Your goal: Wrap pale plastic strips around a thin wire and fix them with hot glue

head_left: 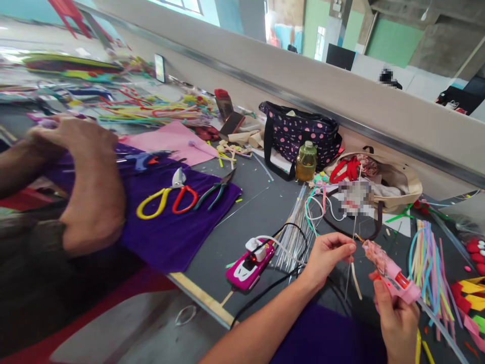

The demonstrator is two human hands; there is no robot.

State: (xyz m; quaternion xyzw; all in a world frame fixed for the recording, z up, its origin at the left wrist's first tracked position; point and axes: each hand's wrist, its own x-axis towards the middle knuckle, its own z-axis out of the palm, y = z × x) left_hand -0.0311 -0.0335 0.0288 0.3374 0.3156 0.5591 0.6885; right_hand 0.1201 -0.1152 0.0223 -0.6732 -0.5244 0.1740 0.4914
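Note:
In the head view my left hand [329,256] pinches a thin, straight wire [347,279] between thumb and fingertips. A short cream strip [356,281] hangs just below those fingers; whether it is attached to the wire, I cannot tell. My right hand [397,314] is wrapped round a pink hot glue gun [386,268], its nozzle pointing up and left, close to the wire. A long translucent glue stick [445,331] runs out of the gun's back end. Under my forearms lies a dark purple cloth [326,336].
A co-worker's arm [94,192] reaches over another purple cloth [162,247] with scissors [178,194] and pliers [217,189]. A magenta power strip [250,268] trails cables near my left forearm. Behind stand a dotted bag [303,131] and a bottle [306,162]; pipe cleaners [432,268] lie right.

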